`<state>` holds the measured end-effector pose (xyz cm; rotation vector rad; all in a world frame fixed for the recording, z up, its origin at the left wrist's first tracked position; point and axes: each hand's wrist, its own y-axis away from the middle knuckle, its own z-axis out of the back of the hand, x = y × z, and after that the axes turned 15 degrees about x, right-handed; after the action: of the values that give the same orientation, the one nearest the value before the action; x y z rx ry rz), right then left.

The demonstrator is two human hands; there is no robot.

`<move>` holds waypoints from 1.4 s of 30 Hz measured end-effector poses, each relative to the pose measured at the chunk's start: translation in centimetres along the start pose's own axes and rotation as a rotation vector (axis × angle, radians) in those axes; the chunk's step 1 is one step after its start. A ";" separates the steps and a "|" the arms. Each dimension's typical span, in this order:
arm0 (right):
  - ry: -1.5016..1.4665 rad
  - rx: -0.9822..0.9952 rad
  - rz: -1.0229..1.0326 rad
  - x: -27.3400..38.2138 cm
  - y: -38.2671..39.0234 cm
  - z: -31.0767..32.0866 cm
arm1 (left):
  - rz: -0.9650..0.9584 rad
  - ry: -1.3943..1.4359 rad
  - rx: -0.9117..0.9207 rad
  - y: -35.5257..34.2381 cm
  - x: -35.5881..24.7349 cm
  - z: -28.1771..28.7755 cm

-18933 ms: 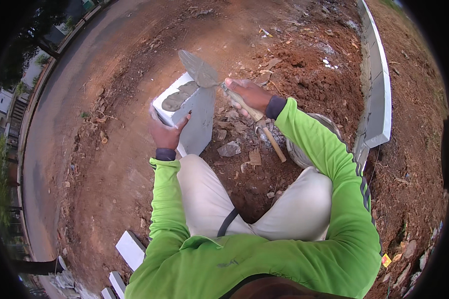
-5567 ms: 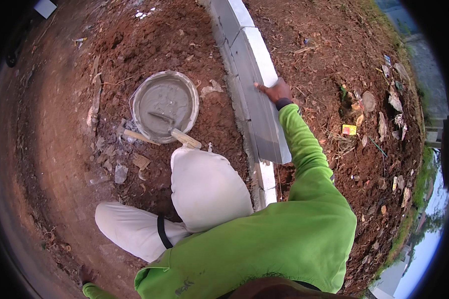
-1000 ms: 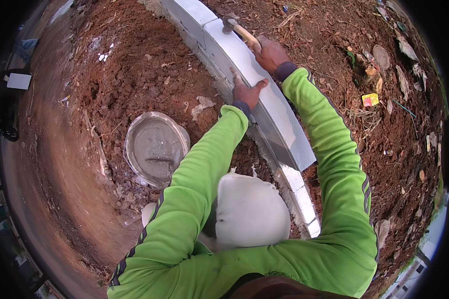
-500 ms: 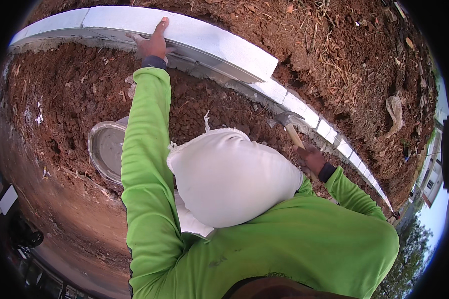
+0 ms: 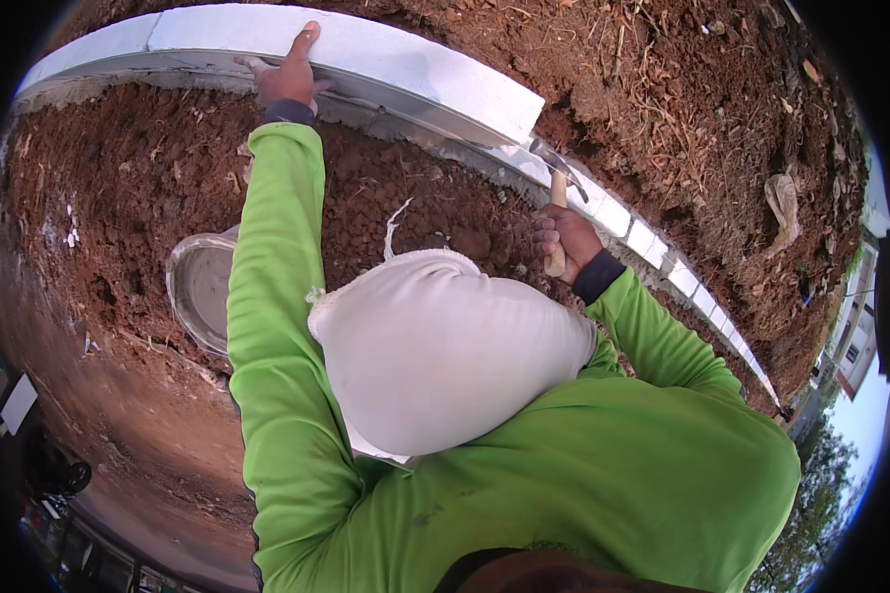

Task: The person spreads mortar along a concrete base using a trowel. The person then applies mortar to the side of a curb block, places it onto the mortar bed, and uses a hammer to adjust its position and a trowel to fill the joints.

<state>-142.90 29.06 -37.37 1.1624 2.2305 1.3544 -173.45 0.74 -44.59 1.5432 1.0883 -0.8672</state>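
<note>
Your left hand (image 5: pixel 285 83) is spread on the white block (image 5: pixel 420 71), your right hand (image 5: pixel 576 237) gripping the hammer (image 5: pixel 559 186), head just beside the block's end.

We cannot see the right side of the bucket (image 5: pixel 201 241), since the left sleeve (image 5: pixel 279 257) covers it. The left hand (image 5: pixel 289 81) lies against the long white block (image 5: pixel 415 71), so its palm is hidden from us. Wrapped fingers of the right hand (image 5: pixel 574 237) conceal part of the handle of the hammer (image 5: pixel 559 188); whether its head touches the low row of blocks (image 5: pixel 647 243), we cannot tell. That row's far end is too small for us to separate. A pale trouser knee (image 5: pixel 445 346) hides the ground beneath.
</note>
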 end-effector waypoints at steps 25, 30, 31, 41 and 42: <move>1.775 0.113 0.341 0.3 10.7 3.9 | 0.241 0.073 0.112 1.1 -1.1 -0.8; 1.619 0.004 0.897 3.7 10.2 -3.8 | 0.282 0.240 0.096 6.9 1.4 -7.6; 1.609 -0.026 1.069 4.0 9.0 -4.7 | 0.251 0.257 0.097 6.2 2.5 -7.3; 1.874 -0.150 1.030 5.6 4.6 -4.3 | 0.111 0.235 0.066 7.2 2.4 -7.3; 1.801 -0.175 1.115 5.0 5.1 -4.6 | 0.110 0.231 0.068 7.1 2.1 -7.3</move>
<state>-146.32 31.22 -29.93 1.2388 1.6904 4.1653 -166.00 7.76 -42.60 1.7764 1.1342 -0.6690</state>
